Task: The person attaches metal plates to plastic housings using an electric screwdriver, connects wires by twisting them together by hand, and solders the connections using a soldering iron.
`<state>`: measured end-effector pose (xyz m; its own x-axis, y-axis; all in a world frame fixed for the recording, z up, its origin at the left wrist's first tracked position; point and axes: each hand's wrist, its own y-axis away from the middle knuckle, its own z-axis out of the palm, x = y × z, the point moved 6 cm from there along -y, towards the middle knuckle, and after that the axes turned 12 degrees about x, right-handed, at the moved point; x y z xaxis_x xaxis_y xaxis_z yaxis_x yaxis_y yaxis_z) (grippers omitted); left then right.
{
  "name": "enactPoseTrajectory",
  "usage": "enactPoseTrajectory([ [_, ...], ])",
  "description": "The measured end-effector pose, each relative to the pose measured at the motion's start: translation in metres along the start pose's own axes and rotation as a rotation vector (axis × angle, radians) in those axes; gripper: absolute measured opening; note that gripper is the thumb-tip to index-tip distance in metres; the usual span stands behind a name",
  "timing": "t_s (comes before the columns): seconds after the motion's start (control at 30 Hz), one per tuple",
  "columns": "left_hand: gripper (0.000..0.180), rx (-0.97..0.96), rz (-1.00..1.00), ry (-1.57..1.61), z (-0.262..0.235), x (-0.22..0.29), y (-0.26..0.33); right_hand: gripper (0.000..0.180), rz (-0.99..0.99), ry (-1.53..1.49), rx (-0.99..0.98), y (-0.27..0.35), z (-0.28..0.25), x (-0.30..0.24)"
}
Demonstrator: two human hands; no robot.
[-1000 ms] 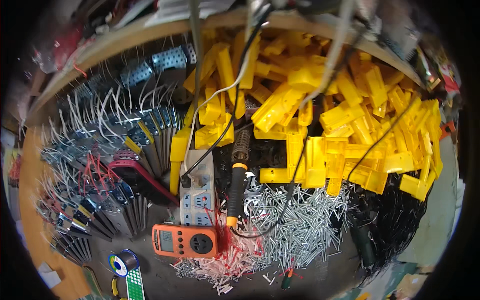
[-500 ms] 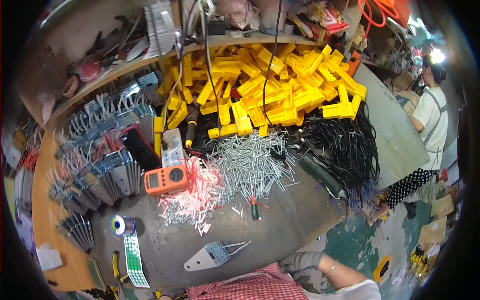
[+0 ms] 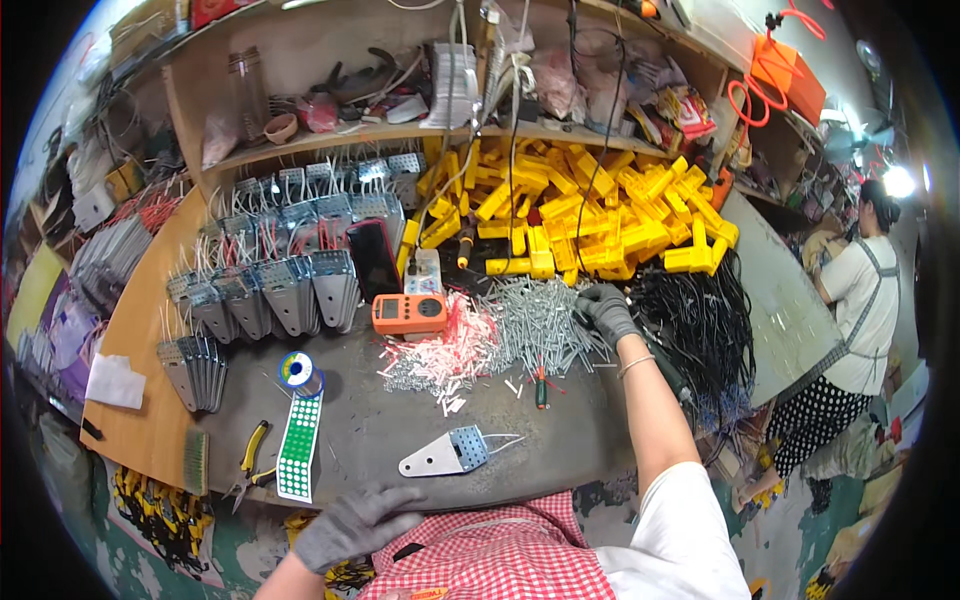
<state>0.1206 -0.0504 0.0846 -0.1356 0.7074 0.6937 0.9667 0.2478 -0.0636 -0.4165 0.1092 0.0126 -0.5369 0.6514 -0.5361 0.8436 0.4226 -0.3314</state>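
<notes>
Shows a lettered orange apron tag (image 3: 428, 594) below left fingers (image 3: 398, 525); shows meter display (image 3: 390, 309), too small to read, left of right fingers (image 3: 592, 308).

Long silver screws (image 3: 540, 322) lie jumbled in a heap on the dark table (image 3: 575, 435).

We saw a wooden shelf (image 3: 300, 143) above the grey-topped workbench (image 3: 370, 400), a dull wall (image 3: 310, 45) behind the shelf, patchy green-painted floor (image 3: 785, 540) below, and a glaring white lamp (image 3: 899, 181) at right.
</notes>
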Motion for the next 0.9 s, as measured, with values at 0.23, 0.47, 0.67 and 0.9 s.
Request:
enactPoseTrajectory([
  [0.23,0.062,0.338,0.254,-0.216,0.080,0.006,-0.094,0.044,0.558,-1.034,0.012,0.037,-0.014,-0.058],
  [0.47,0.062,0.294,0.481,-0.320,0.116,-0.016,-0.103,0.032,0.213,-0.314,-0.696,0.223,0.000,-0.133],
  [0.67,0.042,0.149,0.144,-0.443,0.115,-0.015,-0.125,0.027,-0.233,0.167,-0.380,0.253,0.001,-0.152],
  [0.9,0.023,0.489,0.177,-0.050,0.120,-0.015,-0.130,0.041,0.493,-0.718,-0.496,0.253,0.007,-0.114],
])
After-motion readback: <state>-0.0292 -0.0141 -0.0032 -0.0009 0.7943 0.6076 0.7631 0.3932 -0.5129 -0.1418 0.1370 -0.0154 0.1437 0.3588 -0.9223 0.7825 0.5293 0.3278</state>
